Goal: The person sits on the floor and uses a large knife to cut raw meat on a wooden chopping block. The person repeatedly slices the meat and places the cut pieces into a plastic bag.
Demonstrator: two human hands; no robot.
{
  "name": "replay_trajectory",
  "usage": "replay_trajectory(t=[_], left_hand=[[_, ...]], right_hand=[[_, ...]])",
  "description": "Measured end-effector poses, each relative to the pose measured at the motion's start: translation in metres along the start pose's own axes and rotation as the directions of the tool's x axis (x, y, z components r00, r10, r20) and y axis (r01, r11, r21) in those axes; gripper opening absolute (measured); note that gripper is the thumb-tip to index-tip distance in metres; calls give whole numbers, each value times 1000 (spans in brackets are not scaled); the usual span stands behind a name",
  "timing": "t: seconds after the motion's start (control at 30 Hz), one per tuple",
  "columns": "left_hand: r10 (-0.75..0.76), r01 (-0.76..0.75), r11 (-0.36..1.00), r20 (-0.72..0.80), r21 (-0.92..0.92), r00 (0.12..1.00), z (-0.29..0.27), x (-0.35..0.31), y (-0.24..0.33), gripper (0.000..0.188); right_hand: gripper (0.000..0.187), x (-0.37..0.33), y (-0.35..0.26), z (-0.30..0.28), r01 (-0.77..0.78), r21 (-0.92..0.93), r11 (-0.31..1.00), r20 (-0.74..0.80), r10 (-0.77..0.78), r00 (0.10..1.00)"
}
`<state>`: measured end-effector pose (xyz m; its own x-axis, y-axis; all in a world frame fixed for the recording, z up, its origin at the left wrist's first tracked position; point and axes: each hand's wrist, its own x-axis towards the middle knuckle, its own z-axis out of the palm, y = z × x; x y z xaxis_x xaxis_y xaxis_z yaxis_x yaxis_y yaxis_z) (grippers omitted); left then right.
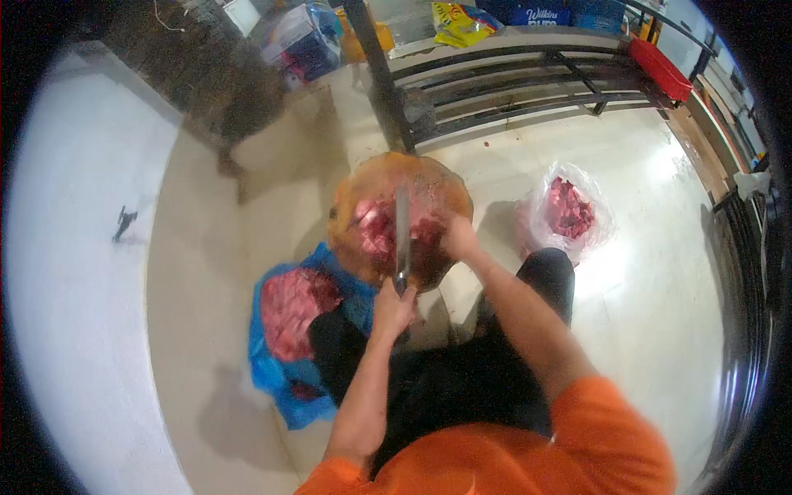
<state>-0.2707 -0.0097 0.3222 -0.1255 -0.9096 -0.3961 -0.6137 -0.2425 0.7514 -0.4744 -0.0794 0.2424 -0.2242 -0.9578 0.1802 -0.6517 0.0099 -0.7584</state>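
Note:
A knife [403, 224] with a long, straight blade points away from me over a round wooden chopping block [348, 235]. My left hand [393, 307] is closed round its dark handle at the block's near edge. Red chunks of meat [375, 229] lie on the block to both sides of the blade. At the block's right side, my right hand [459, 239] is against the meat there; its fingers are blurred and partly hidden. A large slab of meat [295, 315] rests on a blue plastic bag [268, 375] by my left knee.
Beyond my right knee, a clear plastic bag [606, 216] holds cut red meat [569, 206]. A black metal rack [511, 109] stands behind the block, with a red tray [660, 69] at its right end. On the left is a white wall [78, 247]. Pale tiles [652, 330] cover the floor.

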Motion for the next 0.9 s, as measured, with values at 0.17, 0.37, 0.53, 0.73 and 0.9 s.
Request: replay_trajectory(t=[0.17, 0.37, 0.53, 0.73, 0.9], left_hand=[[458, -402, 883, -253, 243, 852, 7, -8, 28, 38], [373, -334, 908, -125, 254, 919, 20, 17, 41, 42], [183, -179, 922, 19, 343, 983, 30, 41, -7, 42], [217, -215, 976, -70, 34, 974, 1, 14, -15, 33], [1, -66, 911, -158, -406, 987, -44, 1, -20, 22]], right_hand=[[24, 0, 9, -6, -174, 133, 976, 97, 162, 982], [23, -8, 27, 1, -206, 98, 974, 142, 191, 971], [24, -12, -11, 13, 18, -21, 1000, 21, -18, 1000], [29, 3, -12, 9, 55, -88, 995, -20, -57, 998], [29, 25, -12, 21, 129, -93, 987, -32, -133, 991]])
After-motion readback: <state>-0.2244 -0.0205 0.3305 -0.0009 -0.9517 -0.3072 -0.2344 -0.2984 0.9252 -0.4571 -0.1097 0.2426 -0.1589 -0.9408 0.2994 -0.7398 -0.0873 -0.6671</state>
